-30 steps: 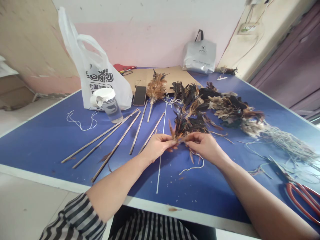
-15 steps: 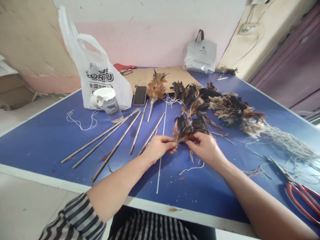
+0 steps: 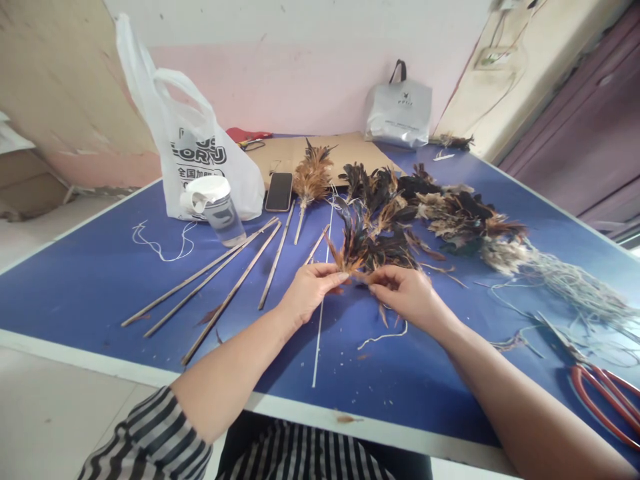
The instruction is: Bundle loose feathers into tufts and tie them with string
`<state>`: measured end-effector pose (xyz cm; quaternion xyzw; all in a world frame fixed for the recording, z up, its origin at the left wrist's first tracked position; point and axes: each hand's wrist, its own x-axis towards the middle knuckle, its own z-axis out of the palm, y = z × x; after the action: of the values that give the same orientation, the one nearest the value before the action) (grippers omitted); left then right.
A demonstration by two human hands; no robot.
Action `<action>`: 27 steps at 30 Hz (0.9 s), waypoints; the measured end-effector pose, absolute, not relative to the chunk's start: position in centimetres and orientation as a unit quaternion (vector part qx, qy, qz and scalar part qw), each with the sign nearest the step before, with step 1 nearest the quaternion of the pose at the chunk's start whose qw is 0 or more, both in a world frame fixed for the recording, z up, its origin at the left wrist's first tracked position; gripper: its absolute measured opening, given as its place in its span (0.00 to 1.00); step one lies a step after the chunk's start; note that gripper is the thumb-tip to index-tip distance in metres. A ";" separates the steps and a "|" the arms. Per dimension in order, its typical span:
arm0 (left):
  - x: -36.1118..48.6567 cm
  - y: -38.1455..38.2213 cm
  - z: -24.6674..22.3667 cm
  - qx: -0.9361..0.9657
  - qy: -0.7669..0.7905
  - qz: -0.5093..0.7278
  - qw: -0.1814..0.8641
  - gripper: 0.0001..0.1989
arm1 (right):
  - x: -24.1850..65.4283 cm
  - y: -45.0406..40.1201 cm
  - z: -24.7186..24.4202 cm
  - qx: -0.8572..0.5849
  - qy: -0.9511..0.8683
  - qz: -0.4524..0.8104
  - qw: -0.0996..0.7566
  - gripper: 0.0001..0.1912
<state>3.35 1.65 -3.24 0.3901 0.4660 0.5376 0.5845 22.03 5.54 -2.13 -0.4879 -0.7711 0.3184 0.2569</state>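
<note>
Between thumb and fingers, my left hand (image 3: 316, 288) pinches the base of a small bunch of orange and black feathers (image 3: 353, 237), whose tips fan upward. My right hand (image 3: 400, 290) is closed just to the right, its fingertips at the lower edge of the bunch; what it pinches is blurred. Behind the hands lies a pile of dark feathers (image 3: 387, 250). Several thin sticks (image 3: 233, 292) rest on the table to the left. A brown feather bundle on a stick (image 3: 313, 177) lies farther back, beside a phone (image 3: 279, 192).
A white plastic bag (image 3: 200, 147) and a lidded cup (image 3: 223, 212) stand at the left. Red-handled scissors (image 3: 583, 363) and tangled string (image 3: 580, 283) lie at the right. Cardboard (image 3: 350, 150) and a silver bag (image 3: 399, 112) are at the back of the blue table (image 3: 400, 393).
The bunch in my left hand has tilted more upright and its feathers are spread wider. My left hand has moved slightly left and up, and a gap shows between the hands.
</note>
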 end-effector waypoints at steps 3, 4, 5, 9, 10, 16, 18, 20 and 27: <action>3.5 1.7 -3.4 0.380 0.467 0.533 0.595 0.10 | 21.7 5.3 -2.1 -0.488 -0.769 0.321 0.261 0.07; 3.5 1.7 -3.4 0.372 0.464 0.533 0.602 0.10 | 21.7 5.4 -2.1 -0.489 -0.760 0.337 0.265 0.07; 3.5 1.7 -3.5 0.360 0.460 0.534 0.612 0.09 | 21.7 5.4 -2.1 -0.491 -0.745 0.361 0.270 0.06; 3.3 2.0 -3.6 0.269 0.423 0.548 0.670 0.05 | 21.6 5.7 -1.9 -0.497 -0.619 0.515 0.325 0.07; 3.2 2.0 -3.6 0.241 0.410 0.551 0.685 0.04 | 21.5 5.7 -1.8 -0.486 -0.578 0.559 0.342 0.08; 2.8 2.3 -3.3 0.128 0.359 0.576 0.723 0.04 | 21.1 5.4 -1.7 -0.429 -0.445 0.681 0.393 0.16; 2.7 2.4 -3.0 0.108 0.357 0.585 0.720 0.05 | 21.2 5.6 -1.7 -0.426 -0.438 0.677 0.410 0.16; 2.6 2.5 -2.8 0.088 0.356 0.592 0.718 0.05 | 21.4 5.8 -1.7 -0.424 -0.438 0.672 0.420 0.16; 3.6 1.8 -3.4 0.098 0.343 0.552 0.754 0.05 | 20.1 4.5 -2.2 -0.434 -0.528 0.601 0.415 0.13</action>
<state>3.62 1.84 -3.44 0.0982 0.3427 0.5516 0.7541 20.07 4.50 -2.25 -0.4341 -0.5278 0.6007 0.4149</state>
